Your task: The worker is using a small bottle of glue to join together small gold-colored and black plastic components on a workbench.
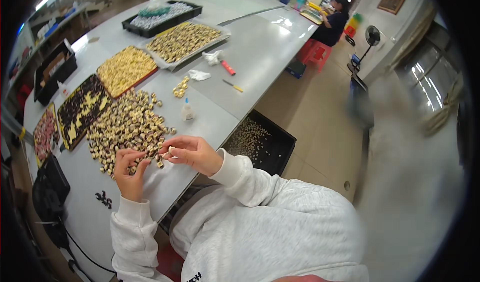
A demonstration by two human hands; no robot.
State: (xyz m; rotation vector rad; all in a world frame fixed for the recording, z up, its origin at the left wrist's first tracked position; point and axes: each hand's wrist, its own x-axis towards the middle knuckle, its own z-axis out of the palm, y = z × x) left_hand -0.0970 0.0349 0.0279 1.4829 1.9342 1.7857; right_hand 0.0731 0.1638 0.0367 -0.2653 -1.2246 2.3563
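Both my hands are over the near edge of a heap of small cream-and-dark-brown pieces point(125, 124) spread on the table. My right hand point(192, 154) pinches one small pale piece point(170, 152) between thumb and fingers. Just left of it, my left hand point(130, 174) has its fingers curled and its thumb tip close to the index fingertip. Whatever is between those tips is too small to make out. A small glue bottle point(187, 113) with a blue tip stands beyond my right hand. Several yellowish pieces point(180, 87) lie in a group behind the bottle.
Trays of yellow pieces point(126, 69), cream-and-brown pieces point(182, 42) and dark pieces point(82, 109) line the table. A red-handled tool point(228, 68) and a yellow-handled one point(233, 86) lie farther right. Below the edge sits a black crate point(275, 149). Another person point(337, 22) sits at the far end.
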